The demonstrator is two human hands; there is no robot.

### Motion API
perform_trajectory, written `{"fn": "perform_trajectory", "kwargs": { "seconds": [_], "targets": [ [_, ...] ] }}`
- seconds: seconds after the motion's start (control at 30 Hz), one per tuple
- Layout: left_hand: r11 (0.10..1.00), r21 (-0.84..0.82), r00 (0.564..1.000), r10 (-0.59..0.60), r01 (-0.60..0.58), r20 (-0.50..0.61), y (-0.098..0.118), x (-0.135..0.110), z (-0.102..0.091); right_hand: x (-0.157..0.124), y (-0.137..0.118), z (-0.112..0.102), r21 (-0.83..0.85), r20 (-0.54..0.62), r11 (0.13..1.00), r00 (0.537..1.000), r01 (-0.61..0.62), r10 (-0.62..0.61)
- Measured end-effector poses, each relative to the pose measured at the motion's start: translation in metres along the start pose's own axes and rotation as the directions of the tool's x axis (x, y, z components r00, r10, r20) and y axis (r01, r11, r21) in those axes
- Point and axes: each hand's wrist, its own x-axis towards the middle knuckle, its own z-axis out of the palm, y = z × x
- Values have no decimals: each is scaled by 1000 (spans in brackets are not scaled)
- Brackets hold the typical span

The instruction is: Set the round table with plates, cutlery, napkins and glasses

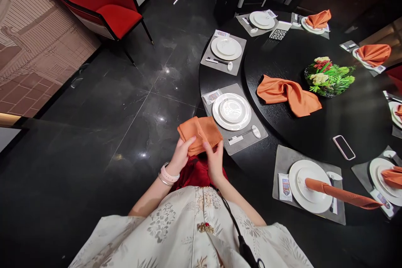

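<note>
My left hand [180,157] and right hand [214,160] are both closed, gripping an orange napkin [200,135] folded over on itself and held up in front of me. It sits just off the edge of the black surface [301,142], beside a grey mat [243,136] carrying a white plate [231,111]. A second napkin [289,96] lies crumpled farther in, well apart from my hands.

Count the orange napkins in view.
7 napkins: one between the left hand and right hand, one on the lazy Susan, five at place settings: far, right, right edge, lower right, nearest. More may be hidden.
</note>
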Motion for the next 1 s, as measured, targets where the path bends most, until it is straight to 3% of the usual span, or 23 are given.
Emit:
{"fn": "perform_trajectory", "kwargs": {
  "seconds": [0.07,0.1,0.13,0.2,0.23,0.27,0.33,0.4,0.47,0.5,0.53,0.57,0.63,0.7,0.77,0.87,0.93,1.0],
  "targets": [
    [985,-24,981,-168,171,99,6,-1,-16,15,0,-15,-15,50,993,992,-114,115],
    [966,-15,956,-252,257,152,8,-2,-27,23,3,-23,-15,136,973,963,-231,231],
    [942,6,923,-332,337,195,7,-5,-39,29,7,-32,-33,244,933,902,-359,356],
    [888,72,857,-457,453,239,-2,-12,-64,36,23,-46,-124,430,828,722,-547,542],
    [870,120,837,-494,479,235,-9,-17,-76,36,32,-52,-169,482,790,650,-589,587],
    [853,195,829,-518,484,210,-17,-21,-87,34,43,-58,-197,515,776,610,-600,602],
    [798,441,865,-494,412,85,-30,-27,-105,26,63,-66,-229,557,804,604,-548,570],
    [641,737,955,-297,215,-20,-35,-29,-115,17,77,-70,-305,575,880,666,-364,475],
    [414,908,990,-93,-58,106,-32,-28,-117,11,83,-68,-446,566,895,769,-15,295],
    [334,921,971,-62,-198,231,-28,-26,-116,9,83,-65,-512,578,841,795,176,185],
    [296,902,933,-80,-314,351,-24,-24,-114,8,82,-60,-548,611,764,787,341,87],
    [297,873,888,-134,-387,439,-19,-21,-111,8,81,-56,-547,664,698,747,462,26],
    [356,853,834,-263,-383,484,-11,-16,-104,5,79,-48,-480,777,669,629,568,23],
    [376,891,845,-362,-254,394,-4,-12,-98,2,80,-45,-427,826,739,558,521,84],
    [338,927,847,-434,-164,308,0,-9,-93,-2,84,-47,-432,798,818,583,380,151],
    [231,945,794,-516,-232,321,7,-2,-86,-2,92,-48,-427,744,892,617,145,256],
    [177,942,746,-576,-286,335,15,9,-82,3,98,-41,-425,738,905,591,31,326],
    [161,943,759,-562,-290,329,24,23,-79,11,104,-27,-455,729,890,560,-33,394]
  ]
}}
